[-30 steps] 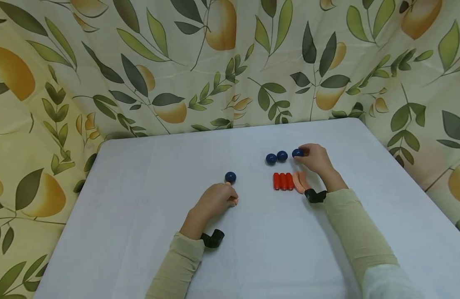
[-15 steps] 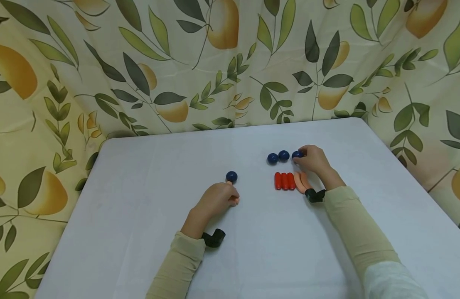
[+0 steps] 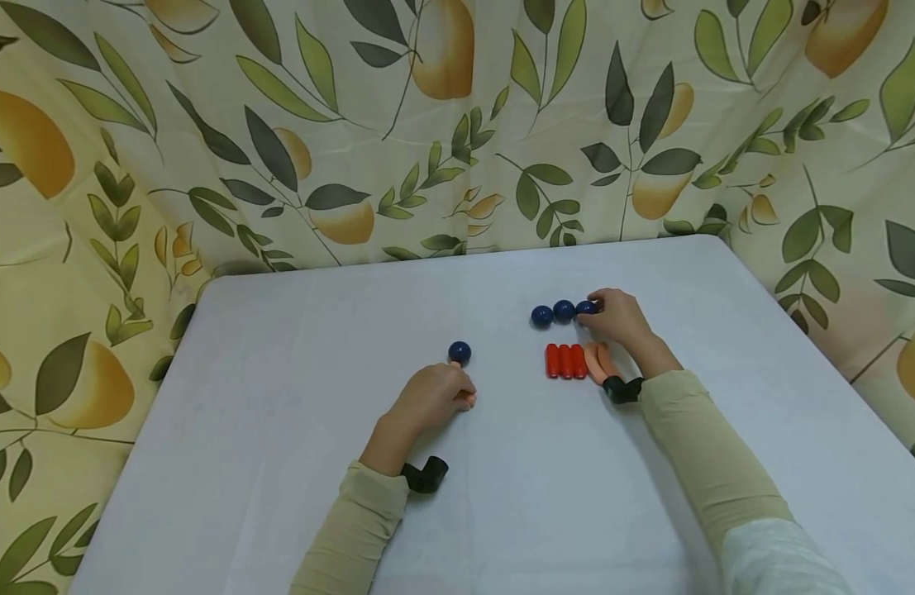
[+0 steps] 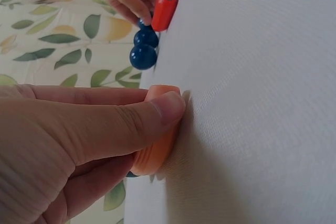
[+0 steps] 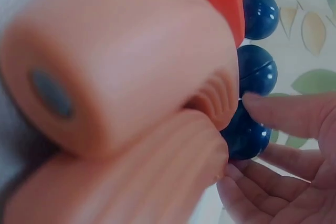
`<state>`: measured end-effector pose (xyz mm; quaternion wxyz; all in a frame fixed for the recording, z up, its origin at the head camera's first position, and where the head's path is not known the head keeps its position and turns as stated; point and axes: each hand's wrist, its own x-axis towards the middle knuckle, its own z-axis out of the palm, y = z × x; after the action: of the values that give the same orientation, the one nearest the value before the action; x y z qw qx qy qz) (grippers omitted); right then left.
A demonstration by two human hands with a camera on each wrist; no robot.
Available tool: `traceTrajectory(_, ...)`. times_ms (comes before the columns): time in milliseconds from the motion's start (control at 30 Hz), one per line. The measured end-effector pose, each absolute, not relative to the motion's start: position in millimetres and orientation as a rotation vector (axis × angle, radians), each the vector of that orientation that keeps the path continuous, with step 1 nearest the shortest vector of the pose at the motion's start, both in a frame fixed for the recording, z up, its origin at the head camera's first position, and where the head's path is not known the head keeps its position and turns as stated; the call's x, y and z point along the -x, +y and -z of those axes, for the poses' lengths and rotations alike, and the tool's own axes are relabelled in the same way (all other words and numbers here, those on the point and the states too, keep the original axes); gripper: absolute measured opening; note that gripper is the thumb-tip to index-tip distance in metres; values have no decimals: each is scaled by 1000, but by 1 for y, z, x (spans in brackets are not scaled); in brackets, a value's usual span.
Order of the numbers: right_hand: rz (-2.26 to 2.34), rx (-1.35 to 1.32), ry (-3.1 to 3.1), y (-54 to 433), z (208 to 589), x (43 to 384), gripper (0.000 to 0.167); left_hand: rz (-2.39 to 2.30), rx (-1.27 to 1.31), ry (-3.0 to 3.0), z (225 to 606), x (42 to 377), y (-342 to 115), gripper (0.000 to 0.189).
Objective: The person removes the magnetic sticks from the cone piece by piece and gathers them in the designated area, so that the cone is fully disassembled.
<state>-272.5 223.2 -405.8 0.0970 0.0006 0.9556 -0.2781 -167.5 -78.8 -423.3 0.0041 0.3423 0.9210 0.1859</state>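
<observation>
In the head view my left hand (image 3: 427, 398) rests low over the table, left of centre. Its thumb and fingers pinch a curved peach-coloured rod (image 4: 156, 157), best seen in the left wrist view. A dark blue ball (image 3: 460, 352) sits at the rod's far end. Further right, my right hand (image 3: 622, 319) holds another blue ball (image 5: 248, 136) between thumb and fingers. That ball stands at the right end of a row with two more blue balls (image 3: 564, 311). Below the row, in front of the right wrist, lie two curved peach rods (image 3: 597, 362).
Three short red rods (image 3: 565, 361) lie side by side against the peach rods, nearer than the ball row. A white cloth covers the table (image 3: 278, 372). Behind and beside it hangs a fruit-and-leaf patterned curtain (image 3: 502, 165). Each wrist wears a black camera mount (image 3: 426, 475).
My right hand has slid its blue ball left, closing the gap to the other two balls. The left hand and its peach rod have stayed in place.
</observation>
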Motion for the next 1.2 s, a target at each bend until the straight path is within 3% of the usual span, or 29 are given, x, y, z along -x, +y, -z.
traceTrajectory(233,808,-32,2842,222,400,265,69,-542,-1046,2905,423,167,-76,18)
traceTrajectory(433,990,0,2956,204,395,238,58,-413,-993,2973,423,164,-67,21)
traceTrajectory(733,1059,371,2948,156,402,206,45,-544,-858,2957,419,163,-64,9)
traceTrajectory(1200,1008,576,2699,101,416,182,41,-1179,-453,2962,440,182,-84,56)
